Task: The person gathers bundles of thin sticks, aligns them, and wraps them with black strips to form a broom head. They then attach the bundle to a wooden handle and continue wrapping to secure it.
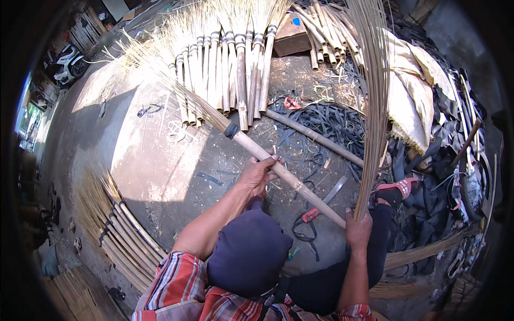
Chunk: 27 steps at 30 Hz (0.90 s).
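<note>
My left hand is closed round the pale bamboo handle of a stick broom. The broom slants from upper left to lower right; its spread bristles point up-left, and a black band binds them to the handle. My right hand grips the lower end of a tall upright bundle of thin sticks. The broom handle's butt end reaches this hand; whether the fingers touch it I cannot tell. On the ground beneath the handle lies a knife with a red grip, beside a black strap.
Finished brooms stand in a row ahead; more brooms lie at left. Bamboo poles and a cardboard box are behind. Black rubber strips and a pale sack lie at right. My raised knee is in front.
</note>
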Each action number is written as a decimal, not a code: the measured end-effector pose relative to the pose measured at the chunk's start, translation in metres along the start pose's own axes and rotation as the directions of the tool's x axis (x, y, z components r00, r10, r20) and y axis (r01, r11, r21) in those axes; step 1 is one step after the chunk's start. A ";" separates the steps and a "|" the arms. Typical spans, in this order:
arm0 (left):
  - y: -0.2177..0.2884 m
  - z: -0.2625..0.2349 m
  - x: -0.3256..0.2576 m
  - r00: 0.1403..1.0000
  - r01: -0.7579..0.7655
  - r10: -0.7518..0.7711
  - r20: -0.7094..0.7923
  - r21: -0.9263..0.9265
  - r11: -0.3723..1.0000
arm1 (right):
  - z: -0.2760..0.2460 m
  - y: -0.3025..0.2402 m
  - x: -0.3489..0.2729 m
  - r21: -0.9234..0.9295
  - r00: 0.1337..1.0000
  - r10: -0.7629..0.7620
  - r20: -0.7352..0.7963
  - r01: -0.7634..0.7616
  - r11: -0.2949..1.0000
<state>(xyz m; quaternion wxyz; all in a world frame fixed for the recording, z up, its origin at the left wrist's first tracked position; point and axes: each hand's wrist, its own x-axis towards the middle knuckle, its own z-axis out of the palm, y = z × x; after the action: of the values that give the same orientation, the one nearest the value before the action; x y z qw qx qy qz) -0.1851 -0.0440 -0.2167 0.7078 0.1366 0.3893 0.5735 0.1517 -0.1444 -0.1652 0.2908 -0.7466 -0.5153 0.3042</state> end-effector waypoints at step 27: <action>-0.006 0.005 0.061 0.914 -0.346 0.355 -0.194 0.082 0.935 | 0.190 -0.108 0.112 -0.021 0.787 -0.391 0.476 0.455 0.890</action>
<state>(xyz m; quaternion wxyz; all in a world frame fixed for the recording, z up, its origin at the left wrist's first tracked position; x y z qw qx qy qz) -0.1747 0.0113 -0.2417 0.5459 0.1603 0.4428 0.6930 -0.0242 0.0168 -0.2244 0.1702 -0.5361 -0.7428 0.3633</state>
